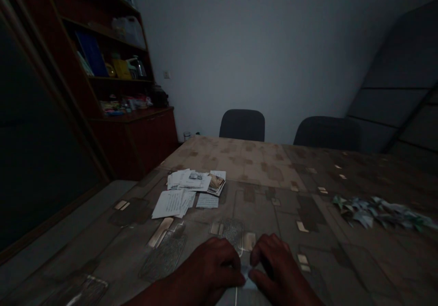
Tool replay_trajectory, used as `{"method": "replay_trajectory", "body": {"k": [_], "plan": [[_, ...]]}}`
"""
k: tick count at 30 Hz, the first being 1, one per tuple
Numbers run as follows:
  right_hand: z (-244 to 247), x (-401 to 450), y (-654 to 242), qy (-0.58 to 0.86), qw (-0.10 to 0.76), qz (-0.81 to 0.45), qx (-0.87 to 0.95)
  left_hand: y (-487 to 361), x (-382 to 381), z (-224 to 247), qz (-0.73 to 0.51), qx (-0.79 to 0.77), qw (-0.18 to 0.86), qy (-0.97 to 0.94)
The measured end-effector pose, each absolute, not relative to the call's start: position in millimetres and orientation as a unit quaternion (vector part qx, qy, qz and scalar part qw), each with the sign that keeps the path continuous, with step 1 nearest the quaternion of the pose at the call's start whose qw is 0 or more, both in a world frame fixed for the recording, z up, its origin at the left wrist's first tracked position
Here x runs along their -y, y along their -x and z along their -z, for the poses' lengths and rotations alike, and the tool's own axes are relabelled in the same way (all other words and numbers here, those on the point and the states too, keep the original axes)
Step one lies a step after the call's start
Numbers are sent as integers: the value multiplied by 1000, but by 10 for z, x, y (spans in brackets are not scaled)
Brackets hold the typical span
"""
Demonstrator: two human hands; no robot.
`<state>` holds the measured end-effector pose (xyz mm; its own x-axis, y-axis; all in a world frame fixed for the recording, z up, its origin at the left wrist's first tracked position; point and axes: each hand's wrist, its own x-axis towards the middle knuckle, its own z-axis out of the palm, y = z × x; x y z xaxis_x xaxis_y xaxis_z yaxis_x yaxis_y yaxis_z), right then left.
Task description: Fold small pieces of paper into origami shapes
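Observation:
A small pale piece of paper [249, 282] lies at the near edge of the table, between my two hands. My left hand [219, 262] is closed, with thumb and fingertips pressed on the paper's left side. From the right, my right hand [278, 265] curls inward, its thumb and bent fingers on the paper's other side. My fingers cover part of the paper, so its full shape is hidden. Ahead and to the left lie loose printed sheets [167, 204] and a stack of papers [195, 180] with a brownish picture card [215, 183].
On the right of the patterned tablecloth [253, 160] spreads a heap of pale and greenish folded paper pieces [372, 210]. Two dark chairs [242, 125] stand behind the table's far edge. A reddish-brown cabinet [143, 137] with loaded shelves is at the left.

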<state>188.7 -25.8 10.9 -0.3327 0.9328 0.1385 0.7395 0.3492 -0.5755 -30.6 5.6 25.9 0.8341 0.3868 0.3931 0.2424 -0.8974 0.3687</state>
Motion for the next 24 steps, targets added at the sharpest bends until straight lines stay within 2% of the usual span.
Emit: {"method": "replay_trajectory", "body": {"k": [5,14,24], "plan": [[-88,257,-1884,521,276,-237,772,296,-62,-267,-254,-196,247,-914],[-173,272,-1859,498,371,-310,720,237,3,-260,-302,-389,418,-764],[-143,273,-1849,462,411,-315,720,141,31,-247,-293,-376,405,-780]]}}
